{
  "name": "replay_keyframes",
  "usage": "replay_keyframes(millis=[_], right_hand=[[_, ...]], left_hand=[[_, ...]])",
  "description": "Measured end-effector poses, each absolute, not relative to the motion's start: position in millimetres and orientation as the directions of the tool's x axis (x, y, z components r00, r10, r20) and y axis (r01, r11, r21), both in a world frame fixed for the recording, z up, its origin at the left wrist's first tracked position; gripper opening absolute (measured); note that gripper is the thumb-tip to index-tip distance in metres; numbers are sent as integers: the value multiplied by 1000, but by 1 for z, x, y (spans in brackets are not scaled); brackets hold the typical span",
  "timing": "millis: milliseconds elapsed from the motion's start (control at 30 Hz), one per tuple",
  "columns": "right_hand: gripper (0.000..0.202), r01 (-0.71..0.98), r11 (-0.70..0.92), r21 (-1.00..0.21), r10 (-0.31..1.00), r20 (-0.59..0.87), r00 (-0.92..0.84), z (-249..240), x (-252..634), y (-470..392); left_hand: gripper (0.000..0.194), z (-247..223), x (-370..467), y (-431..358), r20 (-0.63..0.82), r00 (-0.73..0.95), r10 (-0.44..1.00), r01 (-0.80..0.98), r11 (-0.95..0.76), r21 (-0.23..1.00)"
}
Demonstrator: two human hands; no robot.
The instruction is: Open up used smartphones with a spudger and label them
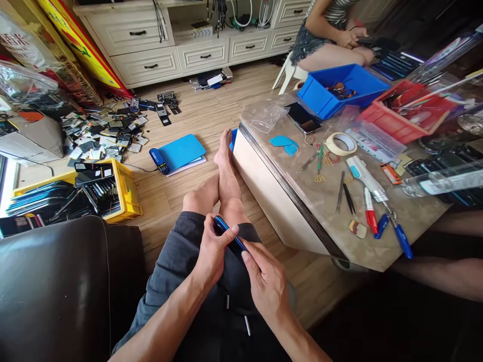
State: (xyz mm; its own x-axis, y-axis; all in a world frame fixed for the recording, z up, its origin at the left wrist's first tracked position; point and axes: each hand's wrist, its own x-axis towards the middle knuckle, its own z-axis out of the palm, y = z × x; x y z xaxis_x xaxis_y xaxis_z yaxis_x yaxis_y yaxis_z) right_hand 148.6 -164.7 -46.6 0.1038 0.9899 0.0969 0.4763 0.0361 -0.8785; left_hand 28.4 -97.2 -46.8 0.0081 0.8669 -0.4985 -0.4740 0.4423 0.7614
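Over my lap I hold a dark smartphone with a shiny blue edge [237,242], tilted on its side. My left hand [215,246] is closed round its far end, thumb laid along the edge. At the near end, my right hand [265,271] pinches it between thumb and fingers. Whether the right fingers also hold a thin tool against the phone cannot be made out. To the right, the table carries tweezers [349,199], a red and white marker [370,211], a white and grey electric screwdriver [366,178] and a roll of masking tape [340,144].
A blue bin [320,95] and a red bin [405,123] stand on the table [260,113]. On the floor are a yellow crate [130,188] of phones, heaped phone parts [101,133] and a blue folder [184,151]. Another person [320,30] sits beyond the table.
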Motion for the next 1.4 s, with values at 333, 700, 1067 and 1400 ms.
replay_keyframes(millis=[333,700,1067,1400], right_hand=[[37,336,-158,-929,987,-158,28,-47,174,-158],[34,423,-94,-901,981,-10,196,-45,165,-164],[41,-644,-441,-625,553,-754,353,-53,184,-144],[41,-709,-452,-541,530,-803,273,-54,178,-149]], left_hand=[[50,-64,27,-96,-579,20,815,-578,482,659],[50,-60,26,-94,-620,-16,784,-585,496,642],[40,-42,9,-92,-632,318,707,-326,707,628],[51,-41,25,-102,-607,234,759,-221,650,728]])
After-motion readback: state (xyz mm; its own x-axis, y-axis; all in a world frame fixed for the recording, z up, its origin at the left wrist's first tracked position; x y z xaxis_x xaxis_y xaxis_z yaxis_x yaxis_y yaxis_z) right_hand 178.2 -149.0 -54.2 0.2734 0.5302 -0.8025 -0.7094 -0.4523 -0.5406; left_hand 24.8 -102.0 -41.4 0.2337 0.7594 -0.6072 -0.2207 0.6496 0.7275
